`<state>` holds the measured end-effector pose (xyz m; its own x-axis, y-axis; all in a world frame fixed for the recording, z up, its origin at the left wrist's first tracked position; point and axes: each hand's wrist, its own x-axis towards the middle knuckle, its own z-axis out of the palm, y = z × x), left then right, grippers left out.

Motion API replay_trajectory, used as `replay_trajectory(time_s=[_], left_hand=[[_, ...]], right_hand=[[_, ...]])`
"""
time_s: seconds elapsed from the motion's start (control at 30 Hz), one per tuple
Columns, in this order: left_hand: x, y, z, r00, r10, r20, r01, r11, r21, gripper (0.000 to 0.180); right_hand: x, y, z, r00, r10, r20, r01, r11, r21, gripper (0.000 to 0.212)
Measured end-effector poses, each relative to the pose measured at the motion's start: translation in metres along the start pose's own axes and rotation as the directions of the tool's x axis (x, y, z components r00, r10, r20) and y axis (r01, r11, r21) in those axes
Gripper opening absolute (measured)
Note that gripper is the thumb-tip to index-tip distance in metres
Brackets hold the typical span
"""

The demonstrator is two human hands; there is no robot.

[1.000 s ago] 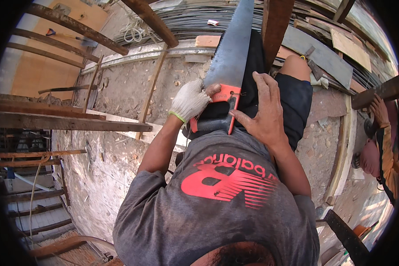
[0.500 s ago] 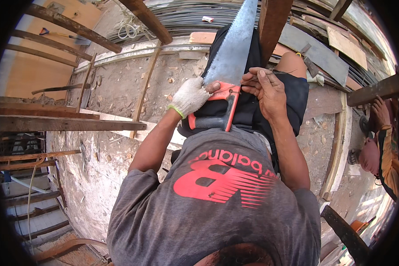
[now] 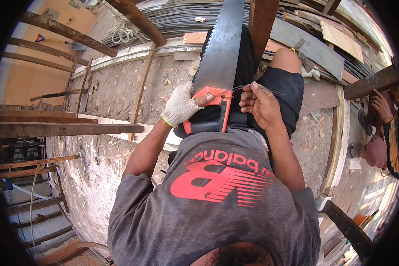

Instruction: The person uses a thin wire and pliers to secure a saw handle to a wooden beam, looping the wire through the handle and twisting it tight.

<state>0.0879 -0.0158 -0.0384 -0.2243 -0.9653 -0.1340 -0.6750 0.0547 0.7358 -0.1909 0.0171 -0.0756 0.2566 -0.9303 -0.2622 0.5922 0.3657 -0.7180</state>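
Note:
A handsaw (image 3: 221,55) with a long grey blade and a red and black handle lies across my lap, its blade pointing away and its teeth to the left. My left hand (image 3: 180,107), in a white knitted glove with the thumb bare, grips the saw where the blade meets the handle. My right hand (image 3: 264,105) is bare, to the right of the handle. Its thumb and forefinger pinch several thin dark wires (image 3: 239,88), which stretch across to the handle near my left thumb. Their far ends near the thumb are hard to make out.
A wooden post (image 3: 262,31) rises beyond my lap, with long metal rods (image 3: 173,22) behind it. Wooden beams (image 3: 66,129) cross the left side. Planks and a grey board (image 3: 306,46) lie at the far right. Another person's hand (image 3: 380,105) touches a beam at the right.
My right hand has moved slightly away from the saw handle, and the wires show more clearly between the hands. My left hand keeps its hold on the saw. The whole view has shifted a little.

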Motion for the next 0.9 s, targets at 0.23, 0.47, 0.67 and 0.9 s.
replay_trajectory(time_s=[0.23, 0.47, 0.67, 0.9], left_hand=[[-0.006, 0.040, -0.011, 0.985, -0.173, 0.025, 0.161, 0.953, 0.256, 0.056], [-0.009, 0.036, -0.007, 0.997, -0.070, -0.019, 0.072, 0.987, 0.146, 0.071], [-0.007, 0.010, -0.006, 0.987, -0.141, 0.081, 0.138, 0.990, 0.040, 0.069], [-0.011, 0.021, -0.011, 0.987, -0.028, 0.156, 0.032, 0.999, -0.024, 0.050]], right_hand=[[-0.064, -0.042, 0.059, 0.746, -0.523, 0.413, 0.575, 0.193, -0.795, 0.028], [-0.009, -0.037, 0.047, 0.592, -0.528, 0.609, 0.603, -0.211, -0.769, 0.020], [-0.007, -0.027, 0.034, 0.722, -0.446, 0.528, 0.621, 0.084, -0.779, 0.011], [-0.005, -0.041, 0.027, 0.759, -0.353, 0.548, 0.642, 0.266, -0.719, 0.010]])
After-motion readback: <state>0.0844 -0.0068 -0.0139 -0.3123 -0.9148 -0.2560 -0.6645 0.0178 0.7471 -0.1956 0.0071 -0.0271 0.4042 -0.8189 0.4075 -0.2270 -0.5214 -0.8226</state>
